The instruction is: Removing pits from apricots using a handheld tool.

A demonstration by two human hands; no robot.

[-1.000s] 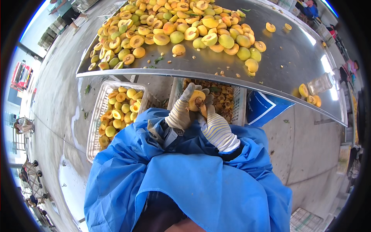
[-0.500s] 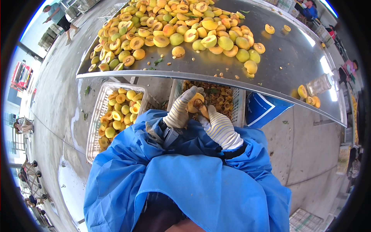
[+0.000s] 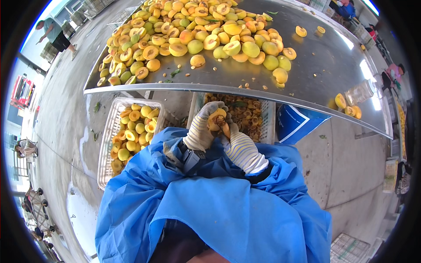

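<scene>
My left hand (image 3: 202, 131) in a striped, grey-fingered glove is closed round a halved yellow fruit (image 3: 216, 116) with its brown centre showing. My right hand (image 3: 241, 149), gloved alike, grips a thin orange-brown tool handle (image 3: 226, 131) against that fruit; the tool's tip is too small to make out. Both hands are over a crate (image 3: 271, 122) of brown pits and scraps. At my left stands a white crate (image 3: 107, 144) of cut yellow fruit (image 3: 129, 135). Above my hands, many fruit halves (image 3: 177, 49) are heaped on a steel table (image 3: 311, 70).
The table's edge (image 3: 175, 89) runs just beyond my hands. A blue bag (image 3: 293, 122) is right of the crates. A clear jar (image 3: 358, 93) lies on the table's right. A person (image 3: 59, 39) walks at upper left; a person (image 3: 392, 75) in pink is at far right.
My hands have moved slightly left and down, still holding the fruit and tool, and the left hand has tilted a little. The person at upper left has moved down and left in view.
</scene>
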